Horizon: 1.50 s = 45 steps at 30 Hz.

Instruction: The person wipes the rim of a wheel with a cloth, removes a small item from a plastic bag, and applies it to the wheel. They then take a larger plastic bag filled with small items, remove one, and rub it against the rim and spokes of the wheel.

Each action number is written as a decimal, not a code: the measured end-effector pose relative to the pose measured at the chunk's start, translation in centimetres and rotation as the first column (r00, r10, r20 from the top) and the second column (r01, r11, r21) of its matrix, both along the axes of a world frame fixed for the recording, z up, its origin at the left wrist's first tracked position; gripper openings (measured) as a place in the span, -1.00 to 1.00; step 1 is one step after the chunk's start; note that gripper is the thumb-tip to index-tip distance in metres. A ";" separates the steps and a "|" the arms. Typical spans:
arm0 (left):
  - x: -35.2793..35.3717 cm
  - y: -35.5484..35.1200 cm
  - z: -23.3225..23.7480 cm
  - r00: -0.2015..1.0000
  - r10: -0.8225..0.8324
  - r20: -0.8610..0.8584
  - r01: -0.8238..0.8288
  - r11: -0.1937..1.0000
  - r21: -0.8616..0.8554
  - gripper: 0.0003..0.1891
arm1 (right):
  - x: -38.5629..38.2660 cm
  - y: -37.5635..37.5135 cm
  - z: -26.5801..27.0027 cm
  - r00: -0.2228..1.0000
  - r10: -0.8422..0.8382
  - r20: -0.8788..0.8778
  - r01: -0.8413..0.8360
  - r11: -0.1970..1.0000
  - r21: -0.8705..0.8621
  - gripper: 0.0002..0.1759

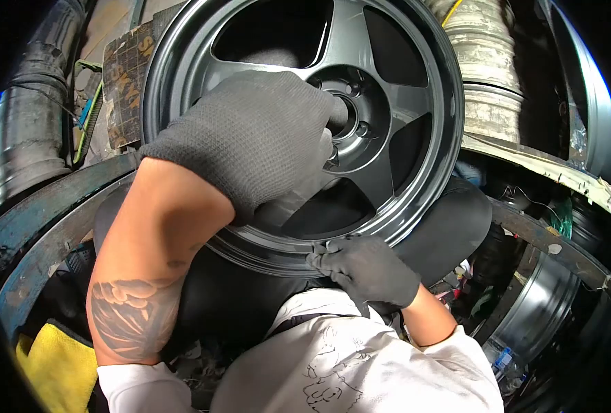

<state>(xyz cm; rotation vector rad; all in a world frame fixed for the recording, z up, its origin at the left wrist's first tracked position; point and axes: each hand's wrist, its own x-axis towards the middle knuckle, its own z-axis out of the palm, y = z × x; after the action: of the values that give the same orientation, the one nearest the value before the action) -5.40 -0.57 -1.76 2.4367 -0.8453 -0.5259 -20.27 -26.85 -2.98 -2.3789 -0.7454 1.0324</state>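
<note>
From my remote seat, seen from above through the head camera: a dark grey wheel lies across the person's legs, face up. The gloved left hand reaches over it, fingers bent inward at the central hole; I cannot tell whether they hold anything, since the back of the glove hides them. The gloved right hand is at the near rim edge, fingers bent close together against it; whether they clasp the edge I cannot tell. Good handling, in my judgement, calls for a steady rim under the right hand and light, even contact around the bolt holes, the left wrist turned so that the hub stays visible. The left forearm hides part of the rim and spokes. Around lie a yellow cloth at lower left, a silver rim and a plastic bottle at right; a metal frame limits elbow room at left.
</note>
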 end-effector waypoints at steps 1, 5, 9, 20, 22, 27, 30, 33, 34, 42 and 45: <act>-0.1 0.0 -0.1 1.000 -0.002 0.002 0.002 1.000 0.007 -0.65 | 0.1 0.3 0.2 0.999 -0.023 -0.022 0.023 1.000 0.003 -0.80; -0.5 0.2 -0.2 0.998 0.006 -0.057 -0.004 0.999 0.032 -0.66 | 0.3 -2.6 0.4 0.996 -0.031 -0.078 0.021 0.993 -0.120 -0.86; 0.1 0.1 0.1 0.999 0.030 -0.045 -0.032 0.999 -0.044 -0.66 | 0.4 -0.7 0.3 0.993 -0.119 -0.006 0.119 0.993 0.026 -0.77; -0.1 -0.2 0.1 0.999 -0.041 0.005 0.041 0.995 0.091 -0.57 | -0.1 -2.3 -1.3 0.983 -0.079 -0.169 0.081 0.997 0.004 -0.71; -0.9 0.2 -0.3 0.999 0.035 -0.033 -0.034 0.999 0.033 -0.58 | 0.0 -2.4 -1.3 0.976 -0.093 -0.199 0.102 0.994 0.036 -0.71; -0.1 -0.1 0.0 1.000 -0.024 -0.007 0.024 0.993 0.115 -0.60 | 0.2 -1.4 -1.5 0.986 -0.065 -0.151 0.076 0.995 0.067 -0.63; -0.5 0.2 -0.5 1.000 -0.007 -0.023 0.008 0.997 0.074 -0.61 | 0.8 -2.6 -1.2 0.976 -0.031 -0.216 0.028 0.999 -0.021 -0.59; 0.5 0.3 -0.2 1.000 0.019 -0.021 -0.017 0.995 0.094 -0.62 | 1.5 -0.7 -0.8 0.981 0.047 -0.188 -0.054 0.998 -0.033 -0.60; 0.7 0.4 -0.2 0.999 0.031 -0.021 -0.030 0.996 0.081 -0.63 | 1.3 -1.1 -1.0 0.980 0.012 -0.200 -0.014 1.000 -0.011 -0.61; 1.0 2.6 -0.2 0.950 0.294 0.107 -0.288 0.955 -0.067 -0.57 | 1.5 -0.2 -0.4 0.989 0.056 -0.138 -0.061 0.998 -0.030 -0.75; 1.2 3.1 0.5 0.905 0.386 -0.181 -0.408 0.907 -0.105 -0.54 | 2.0 -1.9 0.0 0.985 -0.013 -0.175 0.019 0.999 0.030 -0.78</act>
<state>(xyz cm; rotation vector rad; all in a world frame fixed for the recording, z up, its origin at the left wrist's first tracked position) -4.23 2.54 -1.26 2.3134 -0.2917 -0.4743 -18.22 -28.72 -2.98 -2.2294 -0.6727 1.1953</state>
